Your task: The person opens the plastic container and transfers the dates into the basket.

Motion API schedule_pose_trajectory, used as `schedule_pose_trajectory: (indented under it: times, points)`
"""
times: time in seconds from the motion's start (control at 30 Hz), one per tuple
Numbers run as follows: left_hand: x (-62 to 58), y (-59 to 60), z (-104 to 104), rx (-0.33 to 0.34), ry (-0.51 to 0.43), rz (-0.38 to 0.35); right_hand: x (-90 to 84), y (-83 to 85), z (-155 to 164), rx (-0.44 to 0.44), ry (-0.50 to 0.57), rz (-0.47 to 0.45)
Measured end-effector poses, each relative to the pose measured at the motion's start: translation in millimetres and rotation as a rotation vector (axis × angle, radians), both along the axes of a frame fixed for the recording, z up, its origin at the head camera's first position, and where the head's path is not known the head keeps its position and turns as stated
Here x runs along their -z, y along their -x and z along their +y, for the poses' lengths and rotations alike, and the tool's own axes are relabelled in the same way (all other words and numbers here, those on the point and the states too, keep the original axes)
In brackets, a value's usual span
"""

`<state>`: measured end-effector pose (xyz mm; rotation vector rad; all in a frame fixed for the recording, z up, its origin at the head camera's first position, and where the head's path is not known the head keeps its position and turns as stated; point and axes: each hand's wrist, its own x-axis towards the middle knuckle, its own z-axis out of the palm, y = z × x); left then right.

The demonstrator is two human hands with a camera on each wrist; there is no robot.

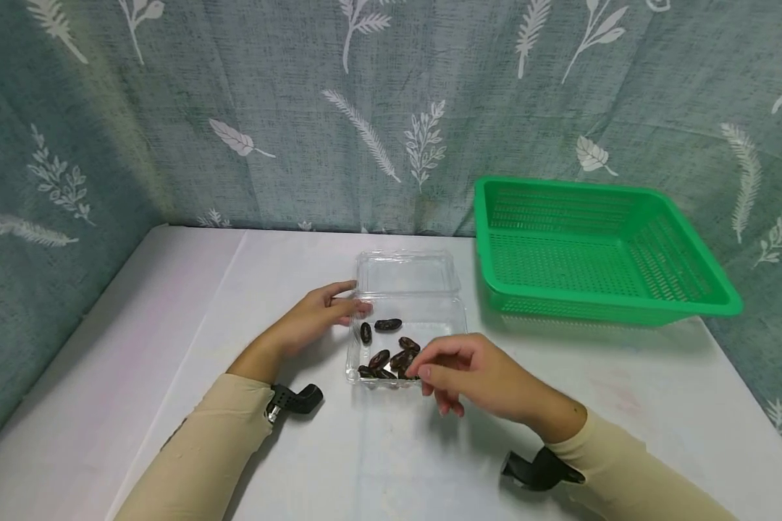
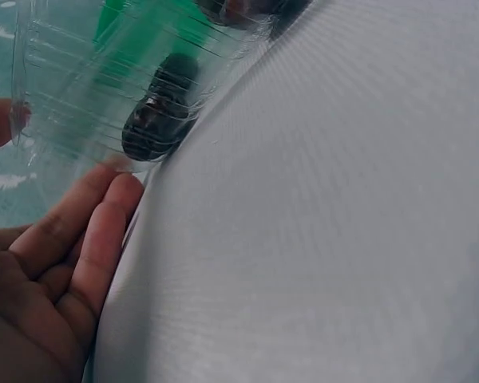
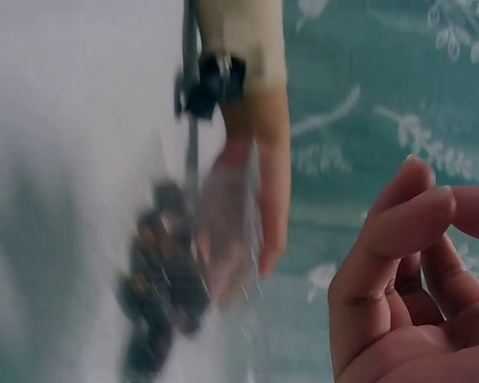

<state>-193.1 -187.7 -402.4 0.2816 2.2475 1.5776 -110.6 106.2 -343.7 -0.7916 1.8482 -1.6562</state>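
A clear plastic clamshell box point(image 1: 407, 307) stands with its lid point(image 1: 405, 273) folded back. Several dark brown dates point(image 1: 387, 325) lie inside, most of them near the front wall. At the box's left side, my left hand point(image 1: 316, 315) touches the wall and rim with relaxed fingers; one date point(image 2: 160, 112) shows through the plastic beside its fingertips. My right hand point(image 1: 472, 373) hovers over the front right corner of the box, thumb and index tips close together near the dates. In the right wrist view nothing shows between those fingertips point(image 3: 439, 199).
A green perforated plastic basket point(image 1: 599, 307) stands at the back right of the white-covered table point(image 1: 287, 470). Behind the table hangs a grey-green curtain point(image 1: 287, 166) with white leaf prints. Each wrist carries a black camera mount point(image 1: 541, 470).
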Motion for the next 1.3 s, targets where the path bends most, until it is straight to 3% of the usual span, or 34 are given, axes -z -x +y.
schedule_pose_trajectory:
  times: [0.17, 0.33, 0.63, 0.93, 1.3]
  points:
    - [1.6, 1.7, 0, 0.01, -0.015, 0.004, -5.8, 27.0, -5, 0.122, -0.125, 0.096]
    - [3.3, 3.2, 4, 0.019, -0.027, -0.001, -1.2, 46.0, -10, 0.161, -0.231, 0.197]
    - [-0.2, 3.8, 6, 0.011, -0.016, -0.007, 9.6, 61.0, -7, 0.054, -0.35, 0.472]
    - [1.3, 2.3, -2, 0.011, -0.025, -0.001, 18.5, 64.7, -11, -0.104, -0.412, 0.51]
    - [0.7, 2.1, -2, 0.01, -0.018, 0.0, 22.4, 59.9, -19, -0.092, -0.586, 0.683]
